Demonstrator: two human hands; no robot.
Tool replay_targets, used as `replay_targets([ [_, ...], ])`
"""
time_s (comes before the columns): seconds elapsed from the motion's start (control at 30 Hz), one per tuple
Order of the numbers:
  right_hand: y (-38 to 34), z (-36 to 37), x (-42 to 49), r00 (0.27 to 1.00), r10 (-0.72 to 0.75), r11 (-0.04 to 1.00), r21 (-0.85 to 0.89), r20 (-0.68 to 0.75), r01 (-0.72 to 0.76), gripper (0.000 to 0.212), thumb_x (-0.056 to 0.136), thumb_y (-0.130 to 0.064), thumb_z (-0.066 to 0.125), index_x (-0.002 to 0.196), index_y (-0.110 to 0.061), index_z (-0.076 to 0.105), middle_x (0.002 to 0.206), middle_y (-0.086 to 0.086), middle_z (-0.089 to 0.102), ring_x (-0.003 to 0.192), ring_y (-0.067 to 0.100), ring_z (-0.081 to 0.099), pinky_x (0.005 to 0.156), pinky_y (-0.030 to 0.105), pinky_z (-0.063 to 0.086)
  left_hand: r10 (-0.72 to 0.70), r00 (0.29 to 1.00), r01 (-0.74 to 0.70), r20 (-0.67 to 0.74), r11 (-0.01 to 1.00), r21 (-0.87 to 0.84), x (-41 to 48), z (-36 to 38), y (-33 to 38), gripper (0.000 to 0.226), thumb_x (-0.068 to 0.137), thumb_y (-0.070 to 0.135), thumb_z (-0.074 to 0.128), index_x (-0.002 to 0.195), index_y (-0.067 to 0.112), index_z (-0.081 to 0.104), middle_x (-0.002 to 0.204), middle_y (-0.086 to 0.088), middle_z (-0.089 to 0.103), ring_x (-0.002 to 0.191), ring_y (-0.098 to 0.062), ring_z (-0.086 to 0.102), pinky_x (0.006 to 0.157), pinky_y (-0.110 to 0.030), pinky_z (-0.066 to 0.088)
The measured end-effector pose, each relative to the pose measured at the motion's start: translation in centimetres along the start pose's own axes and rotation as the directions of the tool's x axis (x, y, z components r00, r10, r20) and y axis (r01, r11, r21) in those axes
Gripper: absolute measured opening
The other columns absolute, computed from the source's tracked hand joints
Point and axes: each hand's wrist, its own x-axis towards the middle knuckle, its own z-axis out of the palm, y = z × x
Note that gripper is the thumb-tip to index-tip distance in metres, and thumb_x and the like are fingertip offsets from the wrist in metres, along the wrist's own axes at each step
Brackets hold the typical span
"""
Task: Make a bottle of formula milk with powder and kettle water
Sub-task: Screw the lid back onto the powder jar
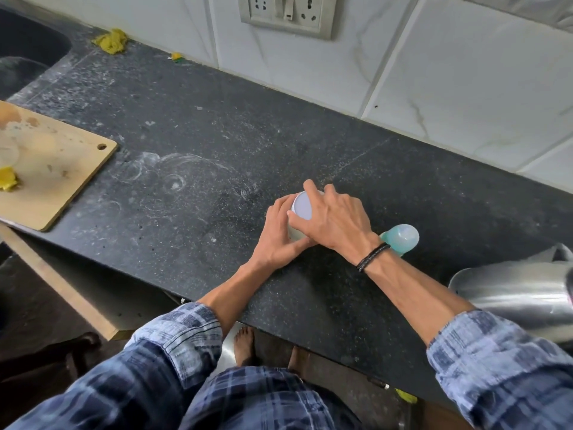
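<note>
Head | hands point(277, 235) point(336, 223) grip round smooth white tub point(304, 207) | speckled black counter point(217, 135)

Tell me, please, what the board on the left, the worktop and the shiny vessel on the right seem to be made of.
The board looks like bare wood: matt, pale tan, stained. The worktop is probably granite: black, finely speckled, smeared. The vessel appears to be stainless steel: silvery with bright reflections.
</note>
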Motion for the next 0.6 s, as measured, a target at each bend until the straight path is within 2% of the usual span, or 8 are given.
replay_targets([
  [0.1,-0.6,0.0,-0.2,0.998,0.061,0.998,-0.026,-0.029,-0.062,0.07,0.091,-0.07,0.036,0.132,-0.016,0.055,0.082,0.015,0.064,0.052,0.029,0.057,0.05,0.028,0.027,0.009,1.0,-0.009,-0.027,1.0,-0.012,-0.1,0.3,-0.4,0.076,0.079,0.059,0.07,0.144,0.032,0.04,0.14,0.039,0.03,0.133,0.001,0.033,0.109,-0.041,0.035],
  [0.17,-0.9,0.0,-0.1,0.995,0.092,0.994,-0.047,-0.043,-0.094,0.068,0.091,-0.07,0.036,0.127,-0.016,0.058,0.076,0.013,0.064,0.048,0.027,0.055,0.049,0.027,0.025,0.011,1.0,-0.012,-0.028,1.0,-0.019,0.0,0.5,-0.7,0.077,0.079,0.057,0.07,0.145,0.027,0.042,0.141,0.034,0.031,0.133,-0.004,0.035,0.109,-0.041,0.036],
  [0.3,-1.4,0.0,-0.1,0.987,0.149,0.986,-0.063,-0.061,-0.153,0.068,0.09,-0.069,0.035,0.124,-0.016,0.061,0.072,0.011,0.063,0.045,0.027,0.056,0.048,0.027,0.024,0.016,0.999,-0.018,-0.043,0.998,-0.055,-0.1,0.6,-0.9,0.076,0.079,0.054,0.07,0.145,0.03,0.041,0.142,0.03,0.034,0.134,-0.012,0.039,0.11,-0.04,0.036],
  [0.47,-1.9,0.2,-0.1,0.978,0.206,0.977,-0.042,-0.042,-0.208,0.067,0.092,-0.067,0.04,0.128,-0.014,0.059,0.075,0.013,0.064,0.049,0.029,0.059,0.047,0.028,0.028,0.035,0.999,-0.037,-0.04,0.997,-0.065,0.0,0.6,-0.7,0.073,0.08,0.049,0.071,0.143,0.028,0.042,0.142,0.036,0.032,0.135,-0.009,0.037,0.108,-0.044,0.037],
  [0.6,-2.3,0.2,-0.1,0.968,0.247,0.969,-0.019,-0.042,-0.248,0.069,0.093,-0.066,0.032,0.127,-0.013,0.059,0.073,0.012,0.062,0.049,0.029,0.058,0.047,0.028,0.029,0.029,0.999,-0.031,-0.022,0.997,-0.077,-0.1,0.5,-0.8,0.074,0.08,0.052,0.069,0.144,0.028,0.041,0.143,0.032,0.033,0.134,-0.012,0.038,0.109,-0.04,0.037],
])
